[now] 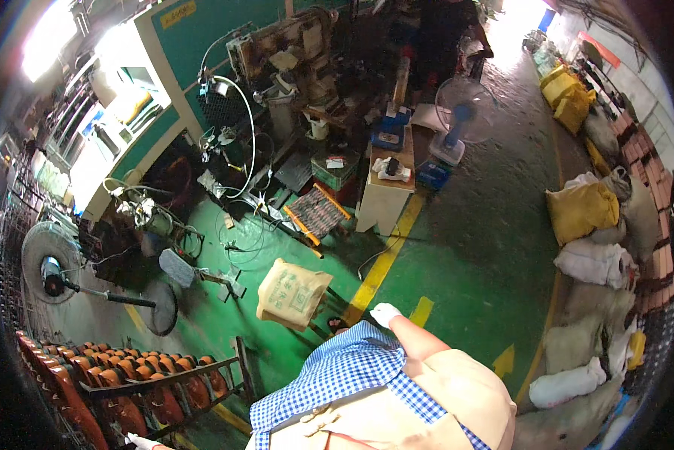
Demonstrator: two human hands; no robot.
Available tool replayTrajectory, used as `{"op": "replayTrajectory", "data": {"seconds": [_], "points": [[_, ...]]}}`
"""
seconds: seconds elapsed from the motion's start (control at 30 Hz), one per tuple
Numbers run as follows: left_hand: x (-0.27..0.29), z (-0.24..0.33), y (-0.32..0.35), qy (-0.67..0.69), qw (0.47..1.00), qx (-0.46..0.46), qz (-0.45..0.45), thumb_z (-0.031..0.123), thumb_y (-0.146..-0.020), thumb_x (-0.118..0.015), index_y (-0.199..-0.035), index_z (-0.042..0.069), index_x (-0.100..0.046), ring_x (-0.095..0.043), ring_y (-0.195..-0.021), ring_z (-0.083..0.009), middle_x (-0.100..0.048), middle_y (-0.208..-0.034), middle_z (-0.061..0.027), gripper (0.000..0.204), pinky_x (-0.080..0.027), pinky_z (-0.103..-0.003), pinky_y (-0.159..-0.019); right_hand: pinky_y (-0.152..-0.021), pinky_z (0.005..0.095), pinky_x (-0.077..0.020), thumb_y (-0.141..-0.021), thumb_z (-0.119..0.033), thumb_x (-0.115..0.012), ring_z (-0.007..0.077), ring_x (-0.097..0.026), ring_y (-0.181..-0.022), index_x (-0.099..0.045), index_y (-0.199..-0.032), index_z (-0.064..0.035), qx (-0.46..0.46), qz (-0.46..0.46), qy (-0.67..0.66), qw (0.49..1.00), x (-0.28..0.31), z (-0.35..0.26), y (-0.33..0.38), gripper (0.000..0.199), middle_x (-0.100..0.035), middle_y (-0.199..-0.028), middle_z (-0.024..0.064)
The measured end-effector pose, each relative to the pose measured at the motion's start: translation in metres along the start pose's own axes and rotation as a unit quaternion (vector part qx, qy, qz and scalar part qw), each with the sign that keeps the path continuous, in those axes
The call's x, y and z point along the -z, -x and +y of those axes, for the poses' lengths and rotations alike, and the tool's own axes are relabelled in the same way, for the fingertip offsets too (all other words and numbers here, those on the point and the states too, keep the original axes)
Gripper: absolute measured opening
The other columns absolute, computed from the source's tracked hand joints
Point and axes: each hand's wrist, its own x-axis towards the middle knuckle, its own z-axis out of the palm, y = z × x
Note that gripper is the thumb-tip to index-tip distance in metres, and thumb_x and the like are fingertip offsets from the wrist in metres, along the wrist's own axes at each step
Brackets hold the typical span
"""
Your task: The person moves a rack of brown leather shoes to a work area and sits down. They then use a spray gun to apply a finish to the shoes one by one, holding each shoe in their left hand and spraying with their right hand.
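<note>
Two grips, neither clear enough to tell: the left hand [139, 442], white-gloved, is at the lower edge near the rack [145, 381] of brown parts [164, 406]; the right hand [384, 313], also gloved, hangs over the green floor [468, 315], right of the sack [293, 294].

Rack [245, 369] at lower left, pedestal fan [52, 276] beyond it, bag [293, 291] ahead, sacks [583, 211] along the right

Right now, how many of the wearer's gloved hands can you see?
2: the right hand near the checked apron, and the left hand, partly cut off, at the bottom edge.
</note>
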Motion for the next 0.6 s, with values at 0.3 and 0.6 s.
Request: {"op": "replayTrajectory", "data": {"seconds": [0.3,0.6], "points": [[-0.008,-0.018,-0.035,0.179,0.975,-0.048,-0.122,0.04,-0.084,-0.077,-0.128,0.009,-0.054,-0.066,-0.101,-0.0312,-0.067,-0.119,-0.0173,0.058,-0.053,-0.053,-0.087,-0.099,0.05,-0.051,-0.098,-0.05,-0.05,0.0433,-0.066,-0.115,-0.075,-0.11,0.0002,-0.029,-0.073,0.114,0.99,0.014,0.058,-0.037,0.057,-0.07,-0.12,0.0255],[-0.012,-0.027,-0.053,0.068,0.995,0.049,-0.054,0.042,-0.093,-0.071,-0.133,-0.003,-0.065,-0.063,-0.124,-0.0274,-0.067,-0.136,-0.0173,0.061,-0.042,-0.038,-0.111,-0.097,0.0493,-0.0515,-0.1,-0.045,-0.048,0.0435,-0.066,-0.112,-0.075,-0.108,-0.0005,0.108,-0.041,0.106,0.988,0.015,-0.033,-0.073,0.053,-0.071,-0.117,0.0247]]}}
